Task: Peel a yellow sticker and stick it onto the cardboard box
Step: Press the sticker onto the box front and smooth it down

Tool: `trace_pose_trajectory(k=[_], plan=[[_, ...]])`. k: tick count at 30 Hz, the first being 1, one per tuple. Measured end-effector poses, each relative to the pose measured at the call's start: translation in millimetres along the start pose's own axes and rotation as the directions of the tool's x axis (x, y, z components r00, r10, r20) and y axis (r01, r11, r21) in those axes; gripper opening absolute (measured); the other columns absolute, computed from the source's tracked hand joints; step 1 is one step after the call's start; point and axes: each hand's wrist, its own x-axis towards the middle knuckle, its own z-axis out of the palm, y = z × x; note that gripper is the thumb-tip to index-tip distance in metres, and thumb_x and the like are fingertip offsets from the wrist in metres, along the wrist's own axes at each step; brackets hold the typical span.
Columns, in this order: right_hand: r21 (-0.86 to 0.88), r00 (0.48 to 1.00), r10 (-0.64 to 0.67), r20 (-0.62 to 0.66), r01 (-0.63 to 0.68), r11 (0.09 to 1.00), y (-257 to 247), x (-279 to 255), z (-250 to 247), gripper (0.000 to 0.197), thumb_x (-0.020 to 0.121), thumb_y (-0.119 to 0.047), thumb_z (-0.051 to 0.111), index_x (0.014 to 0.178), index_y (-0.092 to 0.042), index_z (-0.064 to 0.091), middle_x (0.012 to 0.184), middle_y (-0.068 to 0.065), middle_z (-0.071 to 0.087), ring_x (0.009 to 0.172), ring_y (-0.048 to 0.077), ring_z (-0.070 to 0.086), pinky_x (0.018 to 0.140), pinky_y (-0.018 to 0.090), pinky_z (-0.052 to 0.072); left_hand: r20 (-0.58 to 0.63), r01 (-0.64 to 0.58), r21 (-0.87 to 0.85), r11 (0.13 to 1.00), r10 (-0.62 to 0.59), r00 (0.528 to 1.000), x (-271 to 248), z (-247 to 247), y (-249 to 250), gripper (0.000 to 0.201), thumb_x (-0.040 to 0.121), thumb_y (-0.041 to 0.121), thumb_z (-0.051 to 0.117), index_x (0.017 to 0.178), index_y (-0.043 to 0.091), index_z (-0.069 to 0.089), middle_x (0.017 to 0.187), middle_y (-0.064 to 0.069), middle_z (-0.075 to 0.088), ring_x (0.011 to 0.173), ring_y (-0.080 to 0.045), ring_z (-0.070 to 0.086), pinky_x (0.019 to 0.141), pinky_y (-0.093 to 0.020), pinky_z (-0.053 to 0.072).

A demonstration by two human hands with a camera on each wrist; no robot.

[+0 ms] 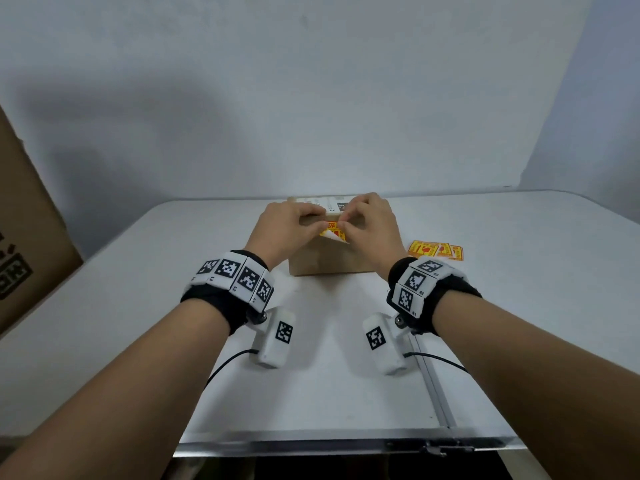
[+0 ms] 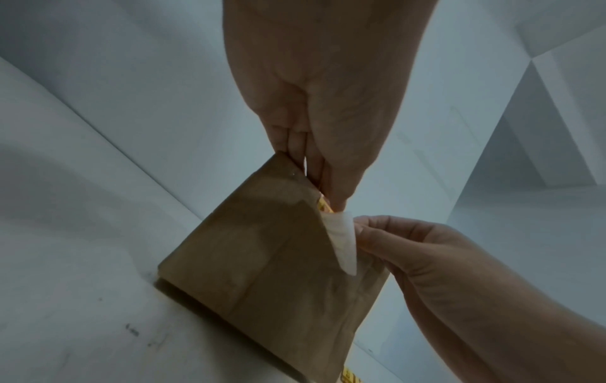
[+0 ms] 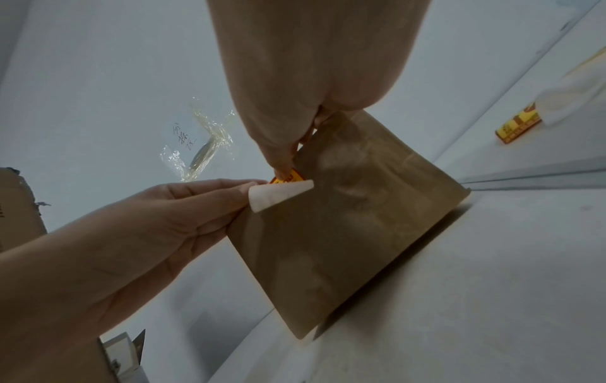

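Note:
A small brown cardboard box (image 1: 325,261) stands mid-table. Just above its near top edge, both hands hold one yellow sticker (image 1: 331,231) between them. My left hand (image 1: 320,225) pinches it from the left and my right hand (image 1: 344,226) from the right. A white backing flap (image 2: 342,241) curls away from the yellow part (image 3: 290,177). In the right wrist view the right hand (image 3: 285,158) pinches the yellow corner, while the left hand (image 3: 210,202) meets the white flap (image 3: 279,195). I cannot tell whether the sticker touches the box (image 3: 354,220).
Several more yellow stickers (image 1: 435,251) lie on the white table to the right of the box. A large cardboard carton (image 1: 24,220) leans at the far left. A white shipping label (image 1: 332,204) covers the box top. The table's metal front edge (image 1: 346,441) is near me.

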Motion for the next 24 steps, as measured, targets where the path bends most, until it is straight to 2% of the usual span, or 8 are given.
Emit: trace_pose_trajectory(k=[2, 6, 10, 14, 24], plan=[[-0.01, 1.0, 0.005, -0.006, -0.005, 1.0, 1.9, 1.2, 2.0, 0.006, 0.076, -0.01, 0.068, 0.079, -0.006, 0.071, 0.1, -0.003, 0.055, 0.111, 0.022, 0.049, 0.097, 0.029, 0.039, -0.006, 0.001, 0.039, 0.999, -0.001, 1.0, 1.0, 1.1, -1.6, 0.034, 0.081, 0.043, 0.065, 0.114, 0.034, 0.07, 0.116, 0.009, 0.071, 0.112, -0.012, 0.062, 0.098, -0.031, 0.048], [-0.018, 1.0, 0.023, -0.012, -0.024, 1.0, 2.1, 1.3, 2.9, 0.006, 0.078, -0.01, 0.067, 0.081, -0.006, 0.07, 0.105, 0.004, 0.059, 0.11, 0.02, 0.048, 0.093, 0.022, 0.035, -0.025, 0.012, 0.105, 0.994, -0.01, 1.0, 2.5, 3.9, -3.8, 0.034, 0.08, 0.045, 0.063, 0.113, 0.039, 0.069, 0.114, 0.011, 0.072, 0.108, -0.014, 0.063, 0.093, -0.032, 0.051], [-0.004, 0.999, 0.045, -0.022, -0.045, 0.999, 0.7, 0.9, 3.1, 0.006, 0.078, -0.01, 0.066, 0.082, -0.006, 0.069, 0.105, 0.007, 0.058, 0.111, 0.021, 0.046, 0.095, 0.025, 0.036, -0.045, 0.02, 0.145, 0.989, -0.014, 0.999, 2.3, 6.2, -1.6, 0.033, 0.08, 0.045, 0.061, 0.113, 0.042, 0.068, 0.113, 0.011, 0.072, 0.107, -0.016, 0.064, 0.09, -0.032, 0.051], [-0.003, 0.999, 0.037, -0.025, -0.038, 0.999, 3.2, -1.7, 6.4, 0.005, 0.078, -0.01, 0.066, 0.082, -0.007, 0.067, 0.104, 0.007, 0.057, 0.11, 0.022, 0.045, 0.098, 0.033, 0.04, -0.054, 0.036, 0.157, 0.987, -0.028, 0.998, 1.8, 7.9, -1.3, 0.033, 0.081, 0.044, 0.062, 0.113, 0.043, 0.067, 0.113, 0.012, 0.072, 0.107, -0.017, 0.063, 0.087, -0.031, 0.051], [-0.006, 0.999, 0.01, -0.052, -0.01, 1.0, 6.4, -1.5, 9.4, 0.003, 0.078, -0.008, 0.066, 0.08, -0.006, 0.066, 0.102, 0.005, 0.056, 0.107, 0.022, 0.045, 0.097, 0.034, 0.04, -0.073, 0.057, 0.21, 0.976, -0.043, 0.996, 2.0, 13.4, -1.0, 0.031, 0.084, 0.043, 0.059, 0.114, 0.044, 0.066, 0.111, 0.008, 0.072, 0.104, -0.02, 0.063, 0.084, -0.031, 0.052]])
